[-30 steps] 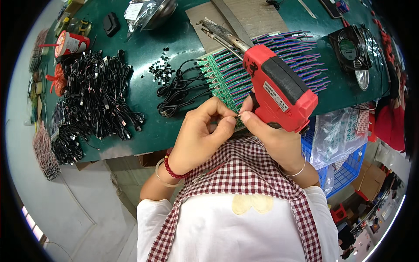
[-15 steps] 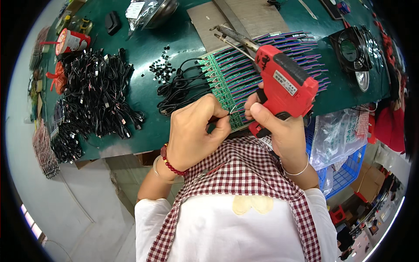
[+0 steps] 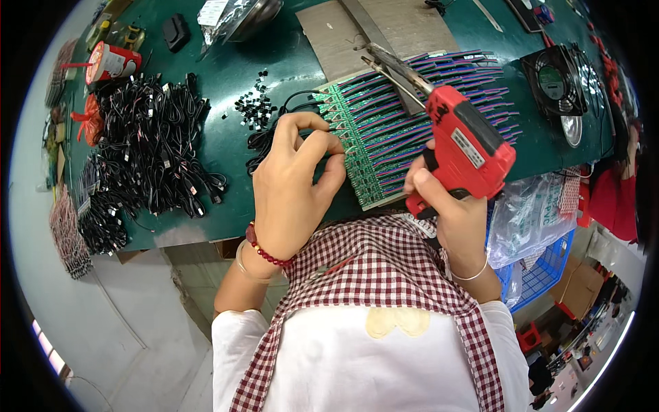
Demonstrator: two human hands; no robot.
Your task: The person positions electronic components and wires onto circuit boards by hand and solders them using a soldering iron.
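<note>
My right hand (image 3: 456, 216) is wrapped round the grip of a red-and-black soldering gun (image 3: 473, 147). Its metal tip points up and away, above a green circuit board panel (image 3: 364, 161) with rows of multicoloured wires. At the panel's left edge, my left hand (image 3: 292, 168) is curled, thumb and index finger meeting in a pinch. Whatever lies between those fingertips is hidden. Black cables (image 3: 259, 145) lie partly behind this hand, and thin wire ends show along the panel edge beside it.
A large heap of black cables (image 3: 154, 144) covers the left of the green table (image 3: 226, 75). Small black parts (image 3: 255, 106) lie scattered behind my left hand. A brown board (image 3: 326, 41) with a metal bar lies at the back; a black fan (image 3: 555, 81) stands right, above a blue basket (image 3: 542, 271).
My left hand has moved up and left, away from the panel's near corner, where it pinched a cable's wire end. The soldering gun has shifted right and slightly down with my right hand.
</note>
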